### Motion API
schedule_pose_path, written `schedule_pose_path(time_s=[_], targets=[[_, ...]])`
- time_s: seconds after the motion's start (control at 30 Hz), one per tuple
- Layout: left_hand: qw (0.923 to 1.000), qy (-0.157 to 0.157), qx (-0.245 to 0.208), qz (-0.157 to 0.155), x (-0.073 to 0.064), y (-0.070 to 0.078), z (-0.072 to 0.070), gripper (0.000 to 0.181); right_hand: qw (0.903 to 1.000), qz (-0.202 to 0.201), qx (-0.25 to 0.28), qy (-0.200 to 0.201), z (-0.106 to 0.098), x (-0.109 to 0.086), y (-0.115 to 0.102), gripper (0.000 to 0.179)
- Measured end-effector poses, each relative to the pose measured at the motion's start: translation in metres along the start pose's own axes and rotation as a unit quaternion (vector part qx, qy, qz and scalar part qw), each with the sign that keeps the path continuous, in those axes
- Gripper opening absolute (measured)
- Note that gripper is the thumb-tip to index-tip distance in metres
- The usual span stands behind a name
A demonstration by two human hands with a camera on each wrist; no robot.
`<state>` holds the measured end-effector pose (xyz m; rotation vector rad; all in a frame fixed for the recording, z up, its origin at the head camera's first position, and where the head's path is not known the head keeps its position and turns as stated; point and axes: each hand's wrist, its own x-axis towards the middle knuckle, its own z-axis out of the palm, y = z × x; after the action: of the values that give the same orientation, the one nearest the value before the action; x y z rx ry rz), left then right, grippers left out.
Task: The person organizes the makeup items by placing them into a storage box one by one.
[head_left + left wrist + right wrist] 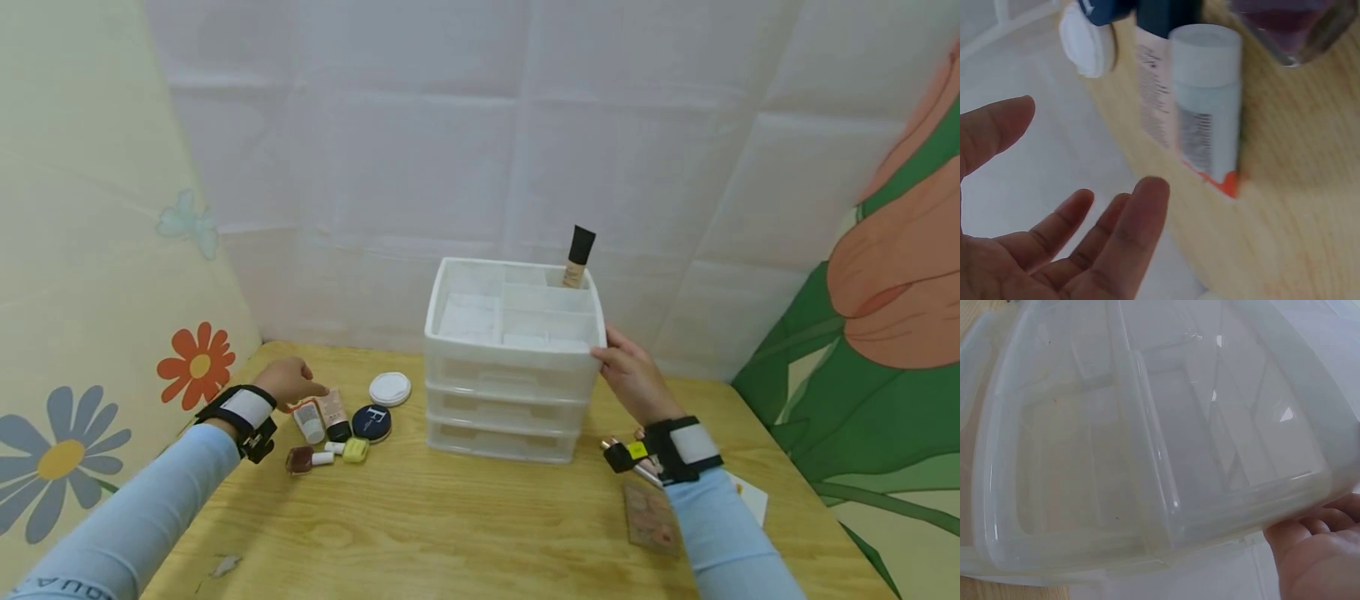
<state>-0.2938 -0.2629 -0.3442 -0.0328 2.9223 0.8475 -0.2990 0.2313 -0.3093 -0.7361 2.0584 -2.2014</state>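
Note:
A white drawer organizer (501, 400) with three clear drawers stands mid-table. My right hand (633, 379) holds its upper right front corner, thumb at the front and fingers along the side; in the right wrist view those fingers (1329, 519) bend at the edge. A foundation tube (579, 254) with a black cap leans upright in the back right top compartment. On the left, my left hand (288, 382) hovers beside a white tube (308, 423) with an orange end and a beige tube (332, 408). Its fingers (1129, 237) are spread, nothing between them.
Near the tubes lie a dark round compact (372, 423), a white round case (390, 389), a dark red nail polish bottle (299, 460) and a yellow bottle (356, 451). By the right forearm are a flat palette (649, 517) and a white card (752, 498). A wall cloth (375, 167) hangs behind.

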Motion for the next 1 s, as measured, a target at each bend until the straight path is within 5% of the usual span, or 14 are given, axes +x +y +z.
schedule_pose_path(time_s=[0.4,0.6,1.0], targets=[[0.9932,-0.045,-0.024,-0.104,0.010,-0.033,0.019,0.038,0.9999,0.001,0.009,-0.004,0.003,0.002,-0.001,0.057],[0.9944,-0.044,-0.023,-0.094,0.021,-0.049,0.029,0.040,0.9999,0.006,0.014,0.001,0.004,0.002,0.000,0.058],[0.9940,-0.040,0.010,-0.101,0.024,-0.035,0.037,0.025,0.9997,-0.002,0.022,0.002,0.005,0.000,-0.001,0.058]])
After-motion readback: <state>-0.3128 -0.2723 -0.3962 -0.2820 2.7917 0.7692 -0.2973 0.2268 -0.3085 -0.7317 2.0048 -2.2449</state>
